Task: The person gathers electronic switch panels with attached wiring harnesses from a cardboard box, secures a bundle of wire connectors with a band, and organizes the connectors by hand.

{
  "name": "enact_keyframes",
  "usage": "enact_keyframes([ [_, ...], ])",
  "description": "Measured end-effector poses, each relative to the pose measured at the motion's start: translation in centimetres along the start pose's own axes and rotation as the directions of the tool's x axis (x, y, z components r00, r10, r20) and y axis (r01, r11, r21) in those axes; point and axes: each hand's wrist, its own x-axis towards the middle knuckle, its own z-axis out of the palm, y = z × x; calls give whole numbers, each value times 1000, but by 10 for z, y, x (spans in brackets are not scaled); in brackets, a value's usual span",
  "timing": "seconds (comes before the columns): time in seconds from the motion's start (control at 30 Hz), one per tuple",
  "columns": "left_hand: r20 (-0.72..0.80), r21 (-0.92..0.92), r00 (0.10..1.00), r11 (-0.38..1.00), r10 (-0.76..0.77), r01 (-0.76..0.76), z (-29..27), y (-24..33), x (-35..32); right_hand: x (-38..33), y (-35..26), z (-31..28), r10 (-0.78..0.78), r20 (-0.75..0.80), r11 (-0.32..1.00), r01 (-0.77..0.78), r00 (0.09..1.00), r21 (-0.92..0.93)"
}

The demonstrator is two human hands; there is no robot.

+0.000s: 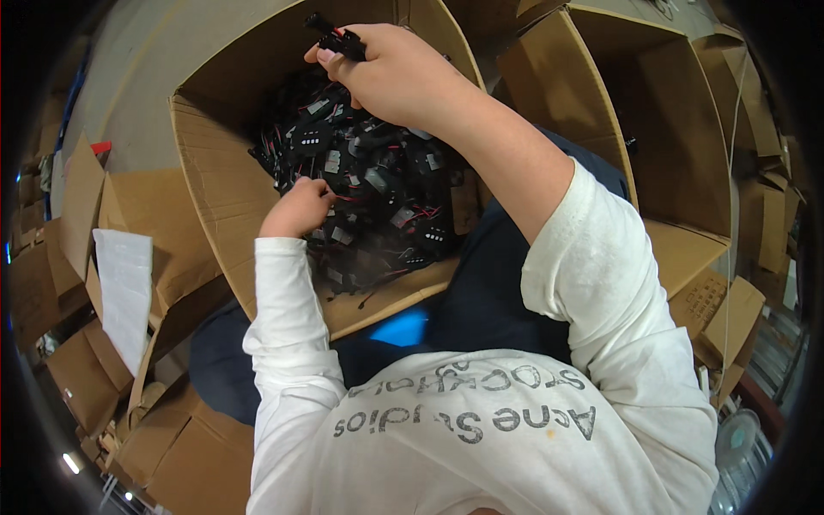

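Note:
In the large open cardboard box before me lies a heap of black plastic units, with red and black wires and pale labels. Some of them show a row of small white marks. My right hand is raised over the far part of the box, its fingers closed around a black plastic piece that has a bit of red wire. Lower down, at the heap's left side, my left hand rests against the units with its fingers curled. Whatever it pinches is hidden by the fingers.
A second open cardboard box stands on the right, close beside the first. To the left are opened cartons and a white foam sheet. More cardboard lies at the lower left. My legs are against the box's near side.

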Motion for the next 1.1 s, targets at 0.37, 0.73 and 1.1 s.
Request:
enact_keyframes([
  [0.37,-548,-38,833,993,76,-116,-103,111,-105,-17,4,14,-298,377,940,339,877,-46],
  [0.73,-546,-518,835,755,70,-402,2,10,42,-2,-5,-7,-90,205,930,155,975,-332],
  [1.1,-381,609,883,793,275,16,168,-34,81,6,11,-15,-238,-166,892,148,957,-427],
])
